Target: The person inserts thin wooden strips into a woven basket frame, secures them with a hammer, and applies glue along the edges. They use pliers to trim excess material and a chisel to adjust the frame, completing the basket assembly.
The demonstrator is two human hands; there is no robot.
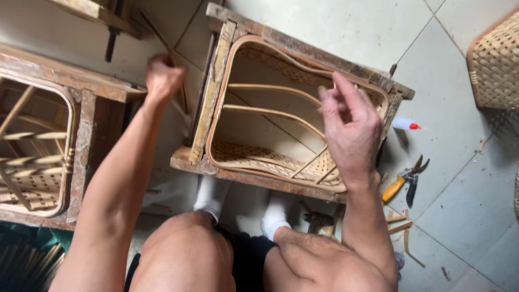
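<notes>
My left hand (162, 78) reaches out to the far left, fingers curled into a fist around a thin cane stick (184, 97) that leans beside the wooden frame (303, 46). Inside that frame sits a woven cane basket (259, 157) with a bent cane rim (216, 108) and two curved cross ribs. My right hand (351, 130) hovers over the basket's right side. Its fingertips are bunched at the rim and blurred, so whether they pinch a strip is unclear. My bare knees and white socks are below the frame.
A second wooden frame with a basket (70, 162) stands at the left. On the tiled floor at the right lie orange-handled shears (403, 181), a small glue bottle (405, 124), a hammer (316, 219) and cane offcuts. A woven basket (497, 65) is at the top right.
</notes>
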